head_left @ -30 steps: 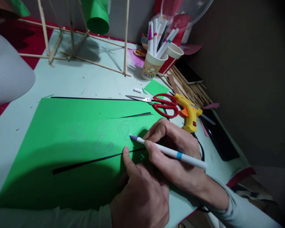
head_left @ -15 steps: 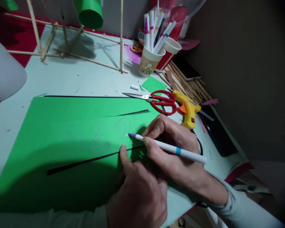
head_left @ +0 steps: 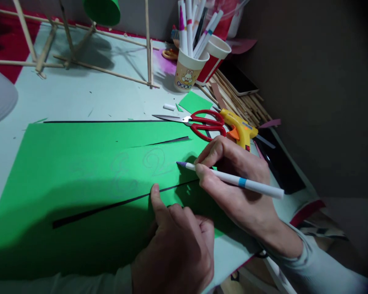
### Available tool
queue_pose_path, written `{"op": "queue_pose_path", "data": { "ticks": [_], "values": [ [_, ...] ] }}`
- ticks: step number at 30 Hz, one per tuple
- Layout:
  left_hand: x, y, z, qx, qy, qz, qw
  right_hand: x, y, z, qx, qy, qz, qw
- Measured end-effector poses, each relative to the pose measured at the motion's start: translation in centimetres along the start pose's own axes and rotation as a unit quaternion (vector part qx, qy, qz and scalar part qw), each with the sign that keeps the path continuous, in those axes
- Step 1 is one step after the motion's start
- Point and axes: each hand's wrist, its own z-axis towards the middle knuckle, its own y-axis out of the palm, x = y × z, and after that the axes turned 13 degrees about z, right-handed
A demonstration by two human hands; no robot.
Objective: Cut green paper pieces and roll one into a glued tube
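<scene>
The pen tip has lifted and drawn back to the right of the faint loops on the green paper; that stroke looks finished. Right hand pinches the pen. Left hand presses the paper, forefinger extended. Scissors and glue gun lie beyond, clear of the drawing.

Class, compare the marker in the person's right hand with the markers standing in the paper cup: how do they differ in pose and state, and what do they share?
The marker in the right hand lies nearly level, purple tip bare over the green paper; the markers in the cup stand almost upright, untouched. The held one is alone; those in the cup are bunched together. Both have white barrels with coloured bands.
</scene>
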Motion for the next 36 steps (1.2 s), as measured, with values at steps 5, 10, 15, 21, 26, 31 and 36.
{"op": "queue_pose_path", "data": {
  "ticks": [5,10,15,21,26,31,36],
  "values": [
    [-0.1,0.0,-0.1,0.002,0.003,-0.005,1.0,-0.3,-0.2,-0.2,-0.007,0.005,-0.015,1.0],
    [-0.1,0.0,-0.1,-0.002,0.013,-0.005,1.0,-0.7,-0.2,-0.2,-0.018,0.015,-0.026,0.999],
    [-0.2,-0.1,0.0,-0.001,0.018,0.004,1.0,-0.8,-0.3,-0.2,-0.023,0.025,-0.017,0.999],
    [-0.2,-0.2,0.0,-0.01,0.015,-0.015,1.0,-0.8,0.0,-0.2,-0.015,0.022,0.023,0.999],
    [-0.2,-0.3,0.1,-0.027,0.011,-0.01,1.0,-0.7,0.3,0.1,0.168,-0.06,0.059,0.982],
    [-0.3,-0.5,0.2,-0.029,-0.002,-0.001,1.0,-0.2,0.1,0.5,0.139,-0.049,0.12,0.982],
    [-0.1,-0.4,0.2,-0.029,-0.017,-0.023,0.999,0.5,-0.1,0.7,0.116,-0.038,0.176,0.977]
  ]
}}
